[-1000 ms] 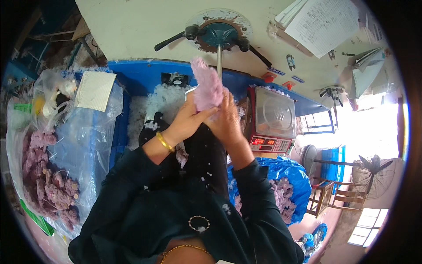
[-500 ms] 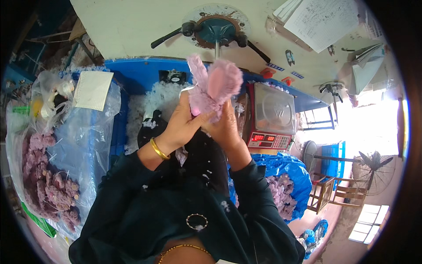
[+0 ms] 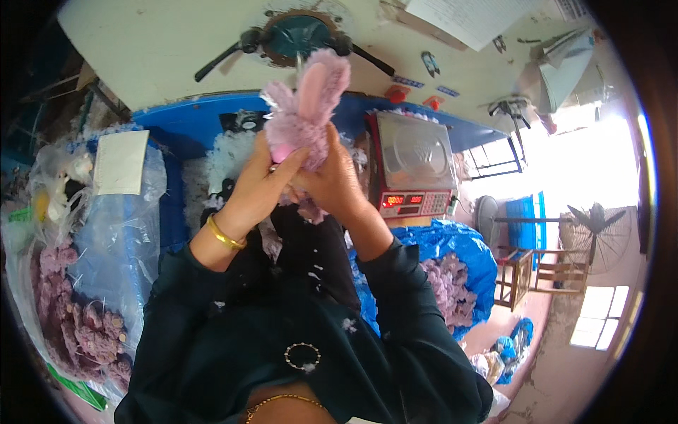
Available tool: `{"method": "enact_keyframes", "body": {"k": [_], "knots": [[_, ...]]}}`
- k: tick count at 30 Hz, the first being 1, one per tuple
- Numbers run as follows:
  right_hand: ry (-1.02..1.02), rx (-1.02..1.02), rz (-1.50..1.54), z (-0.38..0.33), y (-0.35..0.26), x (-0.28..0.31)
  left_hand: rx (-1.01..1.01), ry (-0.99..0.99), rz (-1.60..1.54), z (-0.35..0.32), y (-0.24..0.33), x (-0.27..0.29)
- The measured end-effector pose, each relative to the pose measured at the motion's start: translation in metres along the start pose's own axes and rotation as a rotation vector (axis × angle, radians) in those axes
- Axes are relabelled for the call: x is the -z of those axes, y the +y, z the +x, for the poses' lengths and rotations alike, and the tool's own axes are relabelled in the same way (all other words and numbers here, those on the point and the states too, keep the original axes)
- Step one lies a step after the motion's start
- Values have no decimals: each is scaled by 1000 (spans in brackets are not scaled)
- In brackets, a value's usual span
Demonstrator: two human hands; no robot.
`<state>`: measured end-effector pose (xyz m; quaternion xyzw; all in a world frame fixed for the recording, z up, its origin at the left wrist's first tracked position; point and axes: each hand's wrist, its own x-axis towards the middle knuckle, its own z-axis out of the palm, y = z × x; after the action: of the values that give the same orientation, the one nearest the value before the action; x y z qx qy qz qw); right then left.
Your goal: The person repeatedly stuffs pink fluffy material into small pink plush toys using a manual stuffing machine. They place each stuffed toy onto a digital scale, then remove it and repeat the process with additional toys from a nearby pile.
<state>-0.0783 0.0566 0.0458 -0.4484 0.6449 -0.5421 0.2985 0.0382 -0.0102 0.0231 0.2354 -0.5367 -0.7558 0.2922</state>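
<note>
A fluffy pinkish-purple plush rabbit (image 3: pixel 288 128) is held up between my two hands, long ears pointing away from me. One ear shows its smooth pink lining. My left hand (image 3: pixel 260 173) grips its left side, thumb across the front near a shiny pink patch. From the other side, my right hand (image 3: pixel 337 173) wraps round it, with the fingers partly hidden behind the plush. Some of the toy's lower fur hangs below my hands. Beyond the ears is a green round fixture (image 3: pixel 291 35) with two black handles and a thin metal tube; I cannot tell whether the ears touch the tube.
A blue bin (image 3: pixel 173 116) holds white fluffy stuffing (image 3: pixel 244 152). At right stands a red digital scale (image 3: pixel 413 162), above a blue bag (image 3: pixel 487 272) of plush pieces. More purple plush toys (image 3: pixel 88 325) lie in clear plastic at left. Small snips (image 3: pixel 430 63) rest on the bench.
The view has shifted, so the bench sits further left and higher. The rabbit has turned slightly, its lined ear standing straighter, and its lower fur now shows beneath my hands.
</note>
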Motion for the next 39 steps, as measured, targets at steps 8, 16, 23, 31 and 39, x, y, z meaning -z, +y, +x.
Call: {"method": "enact_keyframes", "body": {"k": [8,16,23,31,39], "knots": [[-128,-19,2,-35,27,29,33,-208,-91,-40,-17,9],[188,-491,-232,5,173,265,253,21,123,-73,-51,70],[422,-462,-923,10,175,314,324,71,92,-81,-59,85],[659,-766,-267,0,179,362,378,345,217,-111,-66,131],[-246,-379,-396,21,118,159,341,325,289,-125,-74,136]]}}
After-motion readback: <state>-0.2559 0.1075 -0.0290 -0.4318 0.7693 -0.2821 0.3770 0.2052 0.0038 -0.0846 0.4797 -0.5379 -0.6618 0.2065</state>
